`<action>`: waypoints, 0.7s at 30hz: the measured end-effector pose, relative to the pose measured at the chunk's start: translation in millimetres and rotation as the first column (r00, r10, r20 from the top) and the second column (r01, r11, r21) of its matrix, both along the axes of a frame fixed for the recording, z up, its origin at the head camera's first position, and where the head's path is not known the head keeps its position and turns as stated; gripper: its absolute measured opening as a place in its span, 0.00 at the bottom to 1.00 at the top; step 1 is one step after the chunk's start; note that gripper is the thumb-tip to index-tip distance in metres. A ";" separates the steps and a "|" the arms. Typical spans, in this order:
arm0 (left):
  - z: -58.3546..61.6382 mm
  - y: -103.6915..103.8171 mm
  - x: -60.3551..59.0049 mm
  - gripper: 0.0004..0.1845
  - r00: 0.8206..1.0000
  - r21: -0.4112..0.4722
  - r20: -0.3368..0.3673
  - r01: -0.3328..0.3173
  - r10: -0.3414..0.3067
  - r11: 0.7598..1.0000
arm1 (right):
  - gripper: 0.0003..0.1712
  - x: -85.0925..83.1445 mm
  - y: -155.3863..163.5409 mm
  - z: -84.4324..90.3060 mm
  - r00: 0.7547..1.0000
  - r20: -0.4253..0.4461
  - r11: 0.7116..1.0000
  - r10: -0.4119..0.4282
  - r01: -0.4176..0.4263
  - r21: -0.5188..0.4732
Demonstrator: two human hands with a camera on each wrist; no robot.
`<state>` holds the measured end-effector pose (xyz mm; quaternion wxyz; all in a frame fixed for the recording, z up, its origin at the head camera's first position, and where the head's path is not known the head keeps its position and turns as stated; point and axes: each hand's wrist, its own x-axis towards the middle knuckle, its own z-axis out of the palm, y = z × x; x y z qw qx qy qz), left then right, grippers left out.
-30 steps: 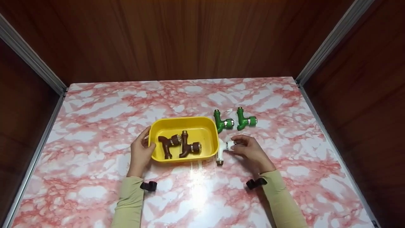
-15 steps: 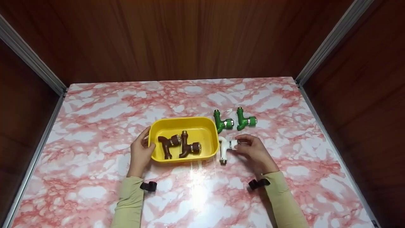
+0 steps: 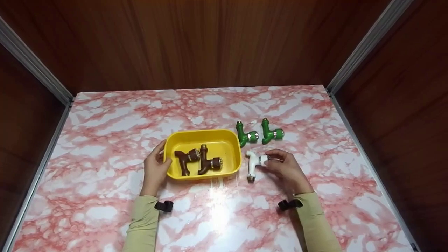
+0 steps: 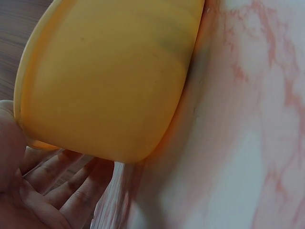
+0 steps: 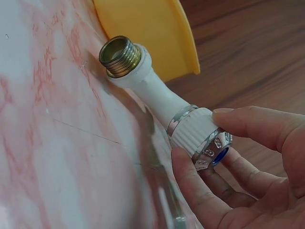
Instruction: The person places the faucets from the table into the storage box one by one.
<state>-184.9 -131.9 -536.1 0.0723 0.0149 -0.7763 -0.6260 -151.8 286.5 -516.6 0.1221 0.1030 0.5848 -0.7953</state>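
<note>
In the head view a yellow tub [image 3: 229, 148] stands mid-table, and my left hand [image 3: 155, 169] holds its left end, thumb at the rim and fingers behind the outer wall. Two brown taps [image 3: 184, 162] lie inside it. Just right of the tub is a white tap [image 3: 252, 164] with a brass threaded end [image 5: 121, 56]. My right hand [image 3: 285, 169] pinches the tap's ribbed white knob [image 5: 196, 131] between thumb and fingers, as the right wrist view shows. The left wrist view has my left hand [image 4: 52, 186] at the tub's end wall [image 4: 109, 86].
Two green taps [image 3: 268, 134] lie behind the white one, the nearer touching or close to the tub's back right corner. The pink marbled tabletop [image 3: 115, 140] is bounded by dark wood panels [image 3: 203, 45] at the back and sides, with metal strips along the side edges.
My right hand has drawn the white tap a short way right, away from the tub's wall, so its spout now shows fully. My left hand and the tub have stayed nearly still.
</note>
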 end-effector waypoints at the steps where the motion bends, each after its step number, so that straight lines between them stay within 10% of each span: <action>1: 0.0 0.1 -0.1 0.36 1.000 -0.004 0.000 -0.002 0.002 1.000 | 0.35 0.0 1.1 0.2 1.000 -0.014 1.000 0.003 -0.002 0.022; 12: 2.9 0.6 -0.1 0.35 1.000 -0.009 -0.011 -0.013 0.013 1.000 | 0.29 1.7 14.3 7.3 0.996 -0.081 0.974 0.044 -0.025 0.224; 21: 34.6 7.4 14.1 0.33 1.000 0.011 -0.010 0.002 -0.002 1.000 | 0.28 4.0 21.5 17.0 0.988 -0.136 0.937 0.070 -0.018 0.350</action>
